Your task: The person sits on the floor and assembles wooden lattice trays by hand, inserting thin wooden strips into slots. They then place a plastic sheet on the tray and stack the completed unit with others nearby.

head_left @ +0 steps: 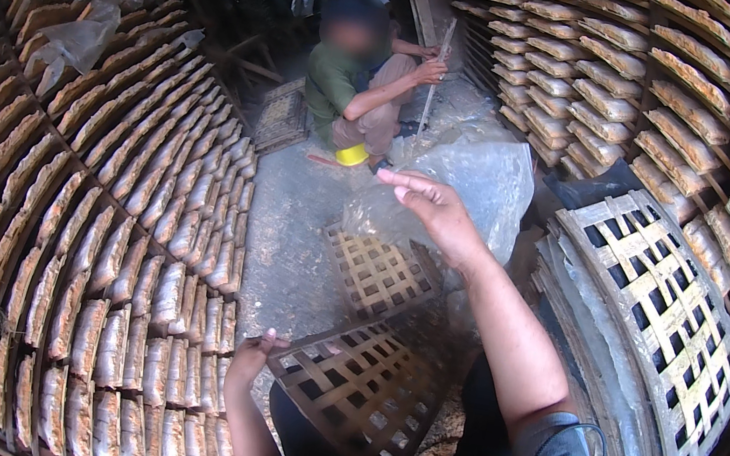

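My left hand (252, 355) grips the wooden-edged corner of a woven bamboo tray (361, 383), which tilts in front of my lap. Farther forward, my right hand (442, 219) is raised with thumb and forefinger closed on a clear plastic sheet (489, 185). The sheet hangs spread out behind and below that hand, looking cloudy and creased. Partly under it, a second woven bamboo tray (382, 273) lies on the floor just beyond the one I hold.
A stack of woven trays with plastic layers (664, 310) stands close on my right. Racks of pale orange-brown slabs rise on the left (120, 286) and right (597, 65). Ahead, a person in green (339, 83) squats, holding a tray edge-on; another tray (282, 117) lies beside them.
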A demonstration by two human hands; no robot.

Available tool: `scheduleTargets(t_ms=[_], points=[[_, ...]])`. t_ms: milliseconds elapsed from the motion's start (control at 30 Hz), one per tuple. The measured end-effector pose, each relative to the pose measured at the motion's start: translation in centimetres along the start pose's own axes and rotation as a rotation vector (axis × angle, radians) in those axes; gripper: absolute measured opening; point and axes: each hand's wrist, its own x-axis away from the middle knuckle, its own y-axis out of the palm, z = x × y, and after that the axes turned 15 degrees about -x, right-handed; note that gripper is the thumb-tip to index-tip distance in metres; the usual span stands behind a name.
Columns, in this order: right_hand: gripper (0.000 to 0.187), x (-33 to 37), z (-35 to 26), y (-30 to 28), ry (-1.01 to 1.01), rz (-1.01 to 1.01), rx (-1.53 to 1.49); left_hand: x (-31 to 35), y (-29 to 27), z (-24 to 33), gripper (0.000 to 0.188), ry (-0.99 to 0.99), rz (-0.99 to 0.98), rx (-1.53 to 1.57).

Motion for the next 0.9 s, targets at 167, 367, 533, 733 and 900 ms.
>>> scheduleTargets(t_ms=[167, 367, 533, 733, 900], points=[[0.032, 2.7, 4.0, -1.0, -0.013, -0.009, 0.134, 0.3, -0.5, 3.8, 0.046, 0.116, 0.194, -0.302], [0.036, 3.3, 8.0, 0.2, -0.046, -0.240, 0.591, 2.9, 0.7, 16.5, 0.080, 0.641, 0.349, -0.249], [0.039, 4.2, 10.8, 0.9, -0.143, -0.341, 0.658, -0.6, 5.4, 20.3, 0.078, 0.575, 0.224, -0.321], [0.035, 4.9, 10.3, 1.4, -0.292, -0.327, 0.606, -4.8, 7.5, 16.5, 0.050, 0.577, 0.370, -0.158], [0.041, 4.1, 9.8, -0.4, -0.255, -0.263, 0.579, -4.6, 7.1, 15.3, 0.033, 0.481, 0.447, -0.049]])
